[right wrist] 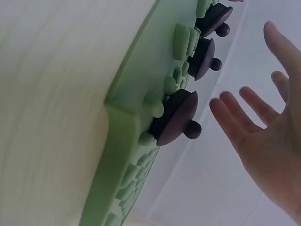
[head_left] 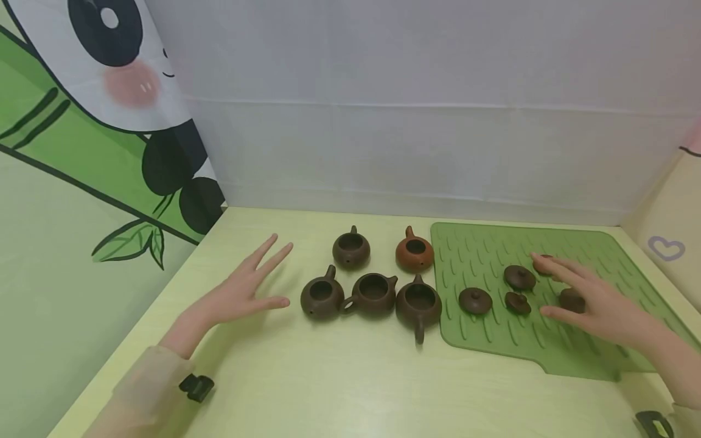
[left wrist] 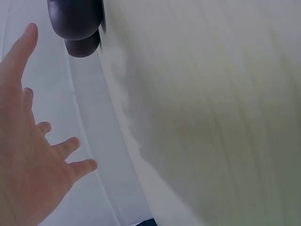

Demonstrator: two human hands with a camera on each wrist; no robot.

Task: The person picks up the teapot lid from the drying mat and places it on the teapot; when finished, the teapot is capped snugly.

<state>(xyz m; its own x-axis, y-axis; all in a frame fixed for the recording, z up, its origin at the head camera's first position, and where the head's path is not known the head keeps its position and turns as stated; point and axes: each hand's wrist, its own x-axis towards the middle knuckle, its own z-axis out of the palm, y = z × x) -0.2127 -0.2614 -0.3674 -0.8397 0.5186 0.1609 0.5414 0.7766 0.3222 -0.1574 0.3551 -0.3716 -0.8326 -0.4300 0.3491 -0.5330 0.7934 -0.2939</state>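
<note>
My left hand (head_left: 232, 298) hovers above the table with fingers spread, holding nothing, left of several lidless clay teapots. Nearest to it is a dark brown teapot (head_left: 319, 299). Beside that stand a dark teapot (head_left: 378, 304) with its handle to the left and another dark teapot (head_left: 408, 319) with its handle toward me. Behind them are a dark teapot (head_left: 350, 260) and a reddish-brown teapot (head_left: 412, 264). My right hand (head_left: 599, 301), also spread, hovers over teapot lids on a green mat. It partly covers a dark lid (head_left: 569, 299) and a reddish lid (head_left: 542, 264).
On the ridged green mat (head_left: 493, 344) at the right lie more dark lids: one lid (head_left: 474, 302) near the left edge, a lid (head_left: 519, 278) behind, and a small lid (head_left: 517, 304). A white cloth wall (head_left: 416, 158) rises behind the pale table (head_left: 328, 383).
</note>
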